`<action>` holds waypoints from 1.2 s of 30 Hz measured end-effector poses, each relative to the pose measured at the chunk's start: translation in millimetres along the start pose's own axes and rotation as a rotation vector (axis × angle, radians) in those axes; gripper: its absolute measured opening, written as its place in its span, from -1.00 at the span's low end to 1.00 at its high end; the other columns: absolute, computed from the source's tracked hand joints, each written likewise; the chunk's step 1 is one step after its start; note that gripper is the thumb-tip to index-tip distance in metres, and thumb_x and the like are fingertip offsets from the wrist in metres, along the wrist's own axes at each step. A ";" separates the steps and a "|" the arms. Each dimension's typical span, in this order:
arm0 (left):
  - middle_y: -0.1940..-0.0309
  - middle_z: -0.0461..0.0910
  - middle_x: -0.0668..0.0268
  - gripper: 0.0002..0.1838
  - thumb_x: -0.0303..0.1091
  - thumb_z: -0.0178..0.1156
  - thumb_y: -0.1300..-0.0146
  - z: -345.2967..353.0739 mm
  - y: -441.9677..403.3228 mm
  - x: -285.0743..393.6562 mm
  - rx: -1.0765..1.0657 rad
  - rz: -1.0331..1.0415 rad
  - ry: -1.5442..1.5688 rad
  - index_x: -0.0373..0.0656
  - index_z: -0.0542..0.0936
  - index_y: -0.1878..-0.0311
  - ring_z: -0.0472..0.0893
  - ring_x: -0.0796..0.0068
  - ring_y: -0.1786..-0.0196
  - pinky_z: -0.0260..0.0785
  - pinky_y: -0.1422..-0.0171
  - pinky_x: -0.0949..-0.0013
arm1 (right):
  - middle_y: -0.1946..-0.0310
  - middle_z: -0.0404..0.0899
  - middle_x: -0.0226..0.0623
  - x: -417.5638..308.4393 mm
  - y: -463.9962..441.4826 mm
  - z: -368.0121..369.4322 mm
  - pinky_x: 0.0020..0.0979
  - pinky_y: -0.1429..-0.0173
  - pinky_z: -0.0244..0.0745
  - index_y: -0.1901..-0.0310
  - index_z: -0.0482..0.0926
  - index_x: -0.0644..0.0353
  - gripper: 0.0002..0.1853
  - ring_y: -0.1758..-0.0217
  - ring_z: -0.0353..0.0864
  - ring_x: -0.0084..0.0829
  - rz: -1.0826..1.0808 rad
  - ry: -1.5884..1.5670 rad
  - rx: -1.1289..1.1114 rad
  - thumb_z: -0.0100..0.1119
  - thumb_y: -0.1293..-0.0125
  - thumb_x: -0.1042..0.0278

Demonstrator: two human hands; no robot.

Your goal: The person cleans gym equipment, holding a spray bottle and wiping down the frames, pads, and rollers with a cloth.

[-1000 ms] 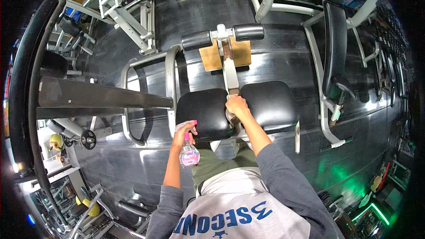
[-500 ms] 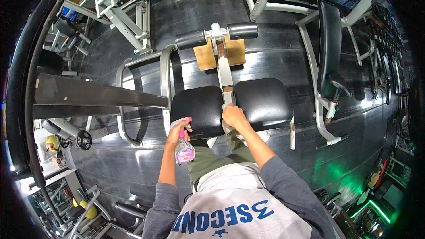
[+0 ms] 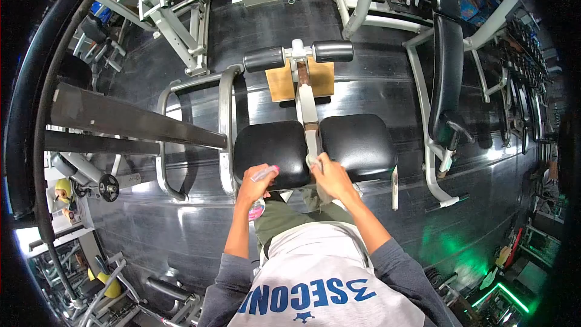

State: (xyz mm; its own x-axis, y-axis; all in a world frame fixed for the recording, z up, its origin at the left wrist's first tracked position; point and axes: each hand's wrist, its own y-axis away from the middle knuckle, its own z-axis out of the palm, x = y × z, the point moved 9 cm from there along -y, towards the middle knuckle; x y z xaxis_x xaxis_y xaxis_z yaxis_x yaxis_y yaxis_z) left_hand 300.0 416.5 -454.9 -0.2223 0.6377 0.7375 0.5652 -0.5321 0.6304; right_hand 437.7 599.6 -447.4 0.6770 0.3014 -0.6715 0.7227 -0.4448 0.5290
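Observation:
My left hand (image 3: 253, 188) is wrapped round a clear spray bottle (image 3: 257, 210) with a pink-and-white trigger head. It is over the front edge of the left black seat pad (image 3: 269, 145), and most of the bottle is hidden behind the hand and wrist. My right hand (image 3: 333, 178) is closed on a greyish cloth (image 3: 323, 197), at the near end of the pale metal beam (image 3: 307, 106) that runs between the pads. Beside it lies the right seat pad (image 3: 357, 142), black and shiny.
Two black foam rollers (image 3: 333, 51) cap the beam's far end, above a wooden board (image 3: 280, 85). A curved silver frame (image 3: 225, 109) and a thick grey bar (image 3: 133, 118) stand on the left. To the right is a tall padded bench (image 3: 446, 72).
My left hand has moved slightly right, and the spray bottle has turned so less of it shows. My right hand has come back along the beam towards me, with the cloth.

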 end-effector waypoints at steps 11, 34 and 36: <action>0.52 0.53 0.28 -0.71 -0.19 0.24 -0.32 -5.1 10.9 -24.1 -0.085 0.053 0.282 -0.23 0.54 0.38 0.48 0.50 0.73 0.39 0.63 0.43 | 0.00 0.49 -0.19 -51.7 -2.1 41.2 -0.03 0.02 0.55 0.00 0.57 0.10 -0.71 0.02 0.61 -0.01 -0.522 0.182 0.124 0.23 -0.23 0.33; 0.41 0.55 0.20 -0.83 -0.34 0.19 -0.33 -69.5 48.6 -60.9 0.181 0.083 0.774 -0.28 0.55 0.24 0.50 0.46 0.69 0.41 0.57 0.39 | 0.08 0.58 -0.33 -94.5 -48.0 53.8 -0.16 0.03 0.63 0.04 0.68 0.00 -0.76 0.08 0.60 -0.12 -0.648 0.375 0.119 0.27 -0.26 0.28; 0.39 0.55 0.18 -0.80 -0.31 0.17 -0.34 -73.6 46.7 -62.3 0.171 0.095 0.748 -0.28 0.53 0.21 0.50 0.44 0.69 0.43 0.54 0.35 | 0.06 0.56 -0.38 -122.3 -27.2 82.1 -0.21 0.06 0.64 0.03 0.67 -0.04 -0.74 0.09 0.59 -0.14 -0.773 0.395 -0.003 0.31 -0.23 0.28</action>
State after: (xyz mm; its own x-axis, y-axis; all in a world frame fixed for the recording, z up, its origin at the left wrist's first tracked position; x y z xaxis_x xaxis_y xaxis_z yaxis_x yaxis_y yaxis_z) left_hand 281.7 310.9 -453.6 -0.6098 0.0147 0.7924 0.7103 -0.4335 0.5546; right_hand 323.8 505.5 -422.3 -0.0061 0.7893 -0.6140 1.0000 0.0076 -0.0001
